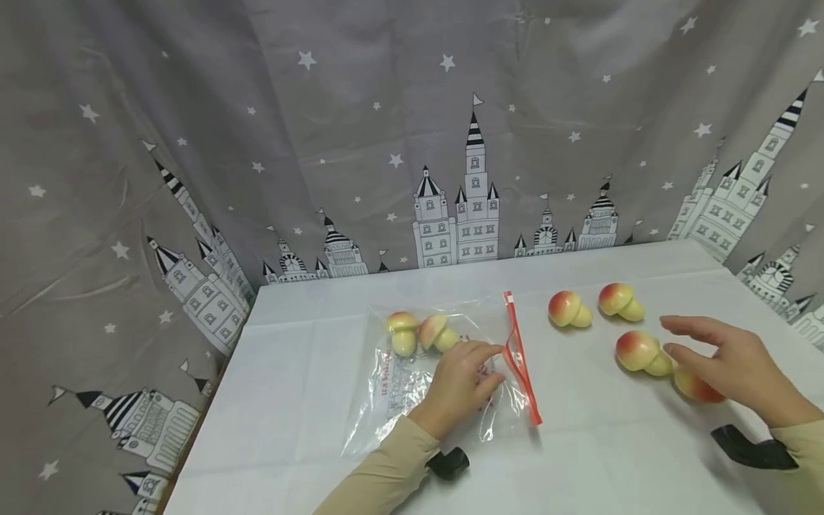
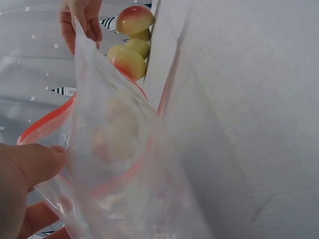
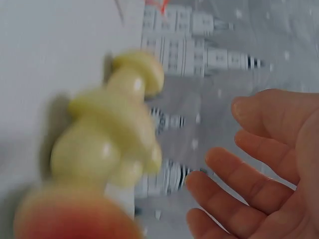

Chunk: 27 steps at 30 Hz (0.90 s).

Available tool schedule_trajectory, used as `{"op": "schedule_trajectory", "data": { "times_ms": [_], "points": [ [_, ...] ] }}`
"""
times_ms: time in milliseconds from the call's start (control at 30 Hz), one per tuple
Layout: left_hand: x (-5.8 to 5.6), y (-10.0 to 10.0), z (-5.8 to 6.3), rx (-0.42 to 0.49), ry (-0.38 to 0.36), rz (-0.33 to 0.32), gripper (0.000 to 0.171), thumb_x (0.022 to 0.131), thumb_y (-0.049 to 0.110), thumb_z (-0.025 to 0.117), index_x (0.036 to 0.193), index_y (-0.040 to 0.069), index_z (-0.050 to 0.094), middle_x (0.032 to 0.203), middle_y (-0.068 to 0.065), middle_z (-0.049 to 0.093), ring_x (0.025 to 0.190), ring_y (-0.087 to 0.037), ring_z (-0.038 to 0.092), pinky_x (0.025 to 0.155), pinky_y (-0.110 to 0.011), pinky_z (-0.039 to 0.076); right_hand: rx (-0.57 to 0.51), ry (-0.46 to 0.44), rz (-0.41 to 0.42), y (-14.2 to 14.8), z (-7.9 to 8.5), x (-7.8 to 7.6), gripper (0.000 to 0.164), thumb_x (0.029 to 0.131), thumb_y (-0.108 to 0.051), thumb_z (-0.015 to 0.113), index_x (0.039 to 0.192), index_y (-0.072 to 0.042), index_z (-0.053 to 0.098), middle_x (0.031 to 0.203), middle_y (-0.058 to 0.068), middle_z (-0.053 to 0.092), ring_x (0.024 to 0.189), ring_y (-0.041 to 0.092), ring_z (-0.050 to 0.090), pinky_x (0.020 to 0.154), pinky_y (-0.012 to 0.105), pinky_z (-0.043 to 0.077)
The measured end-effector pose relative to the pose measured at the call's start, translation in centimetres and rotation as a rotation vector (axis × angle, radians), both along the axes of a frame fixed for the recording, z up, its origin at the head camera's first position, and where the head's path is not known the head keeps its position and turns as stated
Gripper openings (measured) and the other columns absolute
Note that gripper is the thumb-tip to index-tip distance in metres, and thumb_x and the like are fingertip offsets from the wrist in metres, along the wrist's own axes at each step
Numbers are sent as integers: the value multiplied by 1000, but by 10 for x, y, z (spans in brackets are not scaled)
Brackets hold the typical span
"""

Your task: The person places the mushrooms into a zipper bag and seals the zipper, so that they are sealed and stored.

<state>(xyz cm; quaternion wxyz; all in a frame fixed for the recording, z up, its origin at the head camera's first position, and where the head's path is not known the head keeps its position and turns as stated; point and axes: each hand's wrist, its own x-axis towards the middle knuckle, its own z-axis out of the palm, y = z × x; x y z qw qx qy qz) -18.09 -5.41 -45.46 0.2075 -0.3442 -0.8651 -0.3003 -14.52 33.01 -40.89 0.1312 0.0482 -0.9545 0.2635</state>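
My left hand (image 1: 460, 383) pinches a clear zip bag (image 1: 425, 390) near its red zip edge (image 1: 523, 365). In the left wrist view the thumb (image 2: 42, 162) presses on the plastic, and the mouth gapes. Inside the bag are two yellow-and-red toy mushrooms (image 1: 403, 334). My right hand (image 1: 740, 365) is held above the table, its fingers spread and apart from anything. Below and beside it lie a toy mushroom (image 1: 639, 350) and another mushroom (image 1: 695, 386), partly hidden by the hand. In the right wrist view the nearest mushroom cap (image 3: 75, 216) is blurred.
Two more toy mushrooms, a left one (image 1: 569, 309) and a right one (image 1: 621, 301), lie farther back to the right of the bag. A white cloth covers the table (image 1: 277, 400). Grey curtains (image 1: 347, 129) with castles and stars stand behind it and along the sides.
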Motion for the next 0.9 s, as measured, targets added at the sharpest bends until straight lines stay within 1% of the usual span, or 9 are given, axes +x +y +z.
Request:
{"op": "schedule_trajectory", "data": {
  "times_ms": [133,233,267,300,367,433,667,733,900],
  "points": [
    [-1,1,0,3,-4,-4,37,83,18,80,119,9,73,110,-5,76,104,-21,70,96,-35,54,26,20,-67,25,-4,6,42,88,-23,78,123,-2,69,114,19,75,92,-32,27,60,13,41],
    [-1,1,1,5,-8,-3,37,83,18,80,118,9,73,110,-5,76,103,-21,70,95,-35,54,30,-15,-84,35,-9,10,46,89,-23,77,125,2,66,114,25,73,96,-3,63,67,31,55],
    [-1,1,0,3,-9,-2,37,83,18,80,118,9,73,110,-5,76,103,-21,70,95,-35,54,39,-33,-90,37,-10,11,47,90,-24,76,126,4,65,117,34,68,94,12,68,68,40,56],
    [-1,1,0,2,-10,-2,37,83,18,80,118,9,73,110,-5,76,103,-21,70,95,-35,54,41,-48,-91,39,-13,12,49,90,-25,76,127,5,64,118,37,66,90,15,69,68,40,56],
    [-2,1,0,1,-12,-3,37,83,18,80,118,9,73,110,-5,76,102,-21,70,94,-35,54,34,-47,-85,41,-17,14,50,89,-24,77,127,7,63,119,40,64,92,11,71,71,36,57],
    [-2,0,0,1,-11,-4,36,83,17,80,118,9,73,110,-5,76,102,-21,70,94,-35,55,39,-40,-78,43,-21,15,52,88,-24,79,126,7,63,118,40,64,88,-21,52,68,14,49],
    [-2,0,0,2,0,-9,36,82,18,81,117,9,74,109,-5,76,101,-20,71,94,-34,55,64,-55,-67,46,-32,17,62,82,-29,85,125,9,61,117,40,64,86,-24,46,63,11,46],
    [-2,1,0,0,1,-12,36,83,18,80,117,10,74,109,-5,76,101,-20,71,94,-34,55,38,-34,-50,49,-37,19,64,78,-27,88,125,8,62,115,38,65,86,-36,22,61,5,39],
    [-1,1,1,-3,14,-14,36,82,17,81,117,10,74,108,-4,77,100,-19,71,92,-33,55,28,-58,-46,52,-44,21,70,76,-29,89,128,8,60,122,41,61,87,-35,21,61,6,41]
  ]
}}
